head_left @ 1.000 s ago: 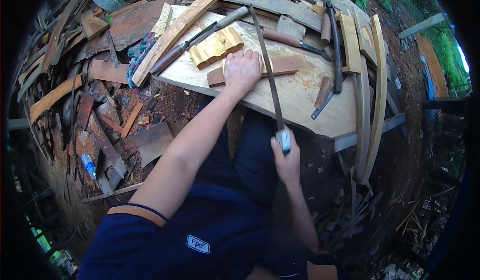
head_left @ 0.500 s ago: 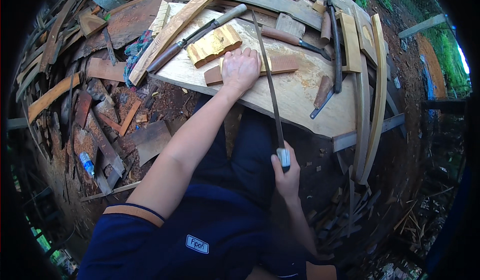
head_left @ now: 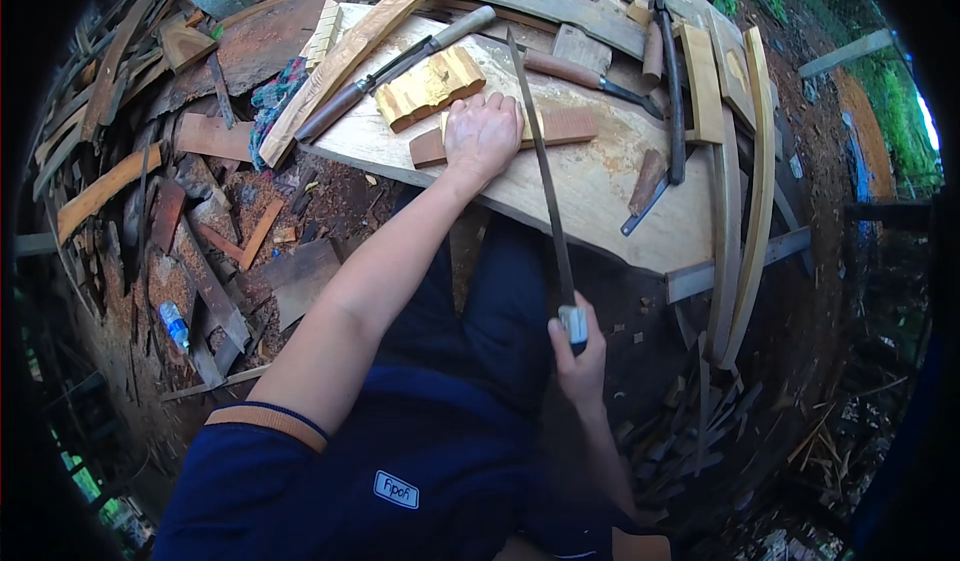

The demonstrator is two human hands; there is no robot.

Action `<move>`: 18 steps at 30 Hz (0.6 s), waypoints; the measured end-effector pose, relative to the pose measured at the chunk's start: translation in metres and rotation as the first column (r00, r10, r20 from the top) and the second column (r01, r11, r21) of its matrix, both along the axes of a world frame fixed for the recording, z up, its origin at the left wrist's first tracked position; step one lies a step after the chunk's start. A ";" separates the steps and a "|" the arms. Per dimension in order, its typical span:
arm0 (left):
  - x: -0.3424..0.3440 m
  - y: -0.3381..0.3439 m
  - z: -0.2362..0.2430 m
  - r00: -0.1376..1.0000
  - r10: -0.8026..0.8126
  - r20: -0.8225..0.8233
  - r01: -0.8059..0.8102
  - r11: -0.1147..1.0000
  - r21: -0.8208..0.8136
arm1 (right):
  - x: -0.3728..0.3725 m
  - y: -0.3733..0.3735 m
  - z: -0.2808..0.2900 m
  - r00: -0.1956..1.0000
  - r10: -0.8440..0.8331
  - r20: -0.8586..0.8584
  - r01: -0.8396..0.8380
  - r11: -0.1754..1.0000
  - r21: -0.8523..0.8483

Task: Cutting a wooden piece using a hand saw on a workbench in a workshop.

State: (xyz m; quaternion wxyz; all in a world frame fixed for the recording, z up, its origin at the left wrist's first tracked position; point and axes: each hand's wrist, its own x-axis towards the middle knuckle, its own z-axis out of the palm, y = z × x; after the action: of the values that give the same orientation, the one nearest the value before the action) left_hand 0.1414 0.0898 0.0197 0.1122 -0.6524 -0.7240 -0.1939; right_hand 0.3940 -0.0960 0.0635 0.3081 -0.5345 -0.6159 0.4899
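Note:
My left hand point(head_left: 484, 138) presses down with its fingers curled over a small pale wooden block point(head_left: 533, 129), which is mostly hidden under it. That block rests against a reddish-brown wooden strip point(head_left: 572, 126) on the light wooden board point(head_left: 590, 206). My right hand point(head_left: 583, 361) grips the pale handle of a handsaw point(head_left: 546, 176). Its long narrow blade points away from me and crosses the strip just right of my left hand. A yellow notched wooden block point(head_left: 431, 89) lies beyond my left hand.
At the board's back left lie a long wooden slat point(head_left: 350, 66) and a long-handled tool point(head_left: 400, 71). A wooden-handled blade point(head_left: 590, 79), a hammer point(head_left: 670, 91) and a small knife-like tool point(head_left: 645, 196) lie rightward. Scrap wood point(head_left: 205, 281) and a plastic bottle point(head_left: 174, 327) are on the ground.
My right hand has drawn the handsaw a little back toward me, so its tip sits nearer. My left hand stays on the block.

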 end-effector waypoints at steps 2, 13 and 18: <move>-0.004 -0.001 0.001 1.000 -0.004 -0.002 0.004 1.000 0.022 | -0.017 0.026 0.001 0.996 -0.035 -0.078 0.019 0.978 -0.208; 0.001 -0.001 -0.001 0.999 -0.029 -0.013 0.029 0.999 -0.014 | -0.011 0.013 0.009 0.999 0.015 0.052 -0.012 0.999 -0.050; 0.005 0.003 -0.001 0.999 -0.039 0.006 0.039 0.999 0.016 | -0.039 0.064 -0.010 1.000 -0.022 0.006 0.023 0.990 -0.140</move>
State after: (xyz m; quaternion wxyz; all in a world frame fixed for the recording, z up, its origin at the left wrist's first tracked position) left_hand 0.1459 0.0927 0.0184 0.1114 -0.6648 -0.7100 -0.2040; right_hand 0.3552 -0.0319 0.0535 0.2739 -0.5627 -0.5746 0.5274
